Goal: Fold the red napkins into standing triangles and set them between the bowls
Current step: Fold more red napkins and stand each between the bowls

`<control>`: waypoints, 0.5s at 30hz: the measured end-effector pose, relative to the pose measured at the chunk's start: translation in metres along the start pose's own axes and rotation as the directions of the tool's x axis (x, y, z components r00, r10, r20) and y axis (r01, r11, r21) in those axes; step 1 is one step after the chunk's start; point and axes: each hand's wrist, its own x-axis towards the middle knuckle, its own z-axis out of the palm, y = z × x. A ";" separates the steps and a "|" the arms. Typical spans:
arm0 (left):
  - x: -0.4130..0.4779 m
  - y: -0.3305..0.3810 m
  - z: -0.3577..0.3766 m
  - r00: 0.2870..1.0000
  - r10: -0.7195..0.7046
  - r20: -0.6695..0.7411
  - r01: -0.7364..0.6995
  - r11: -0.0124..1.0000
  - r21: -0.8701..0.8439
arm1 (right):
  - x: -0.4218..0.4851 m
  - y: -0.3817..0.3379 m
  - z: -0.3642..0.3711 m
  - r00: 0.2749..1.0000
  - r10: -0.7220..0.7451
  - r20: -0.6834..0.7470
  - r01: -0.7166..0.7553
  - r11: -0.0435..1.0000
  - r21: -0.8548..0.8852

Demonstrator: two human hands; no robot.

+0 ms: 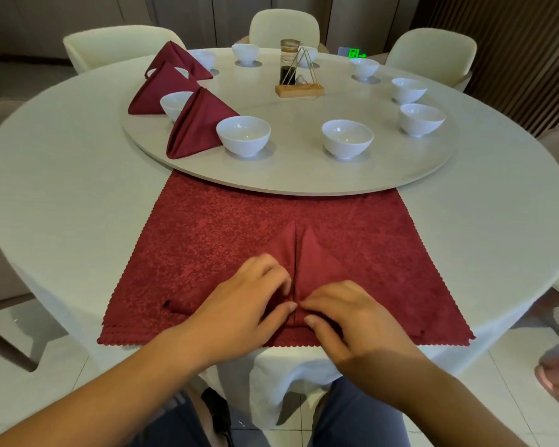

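White-clothed round table | my left hand and right hand, fingers curled, pinch half-folded napkin at its centre seam | it lies atop flat napkin stack

A glass jar and wire stand share a wooden base on the turntable of a cloth-covered desk ringed by cream chairs.
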 end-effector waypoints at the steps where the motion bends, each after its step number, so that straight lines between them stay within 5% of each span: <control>1: -0.001 0.000 -0.001 1.000 0.020 0.020 -0.020 1.000 0.018 | 0.003 0.002 0.005 1.000 -0.004 0.018 0.004 1.000 0.002; 8: -0.035 0.010 0.003 0.995 0.091 0.047 -0.102 0.934 0.342 | 0.000 0.001 0.012 1.000 -0.004 0.020 0.005 0.999 -0.045; 15: -0.054 -0.002 0.011 0.980 0.063 0.186 -0.143 0.878 0.456 | -0.006 -0.001 0.019 0.998 -0.030 -0.049 0.025 0.995 -0.096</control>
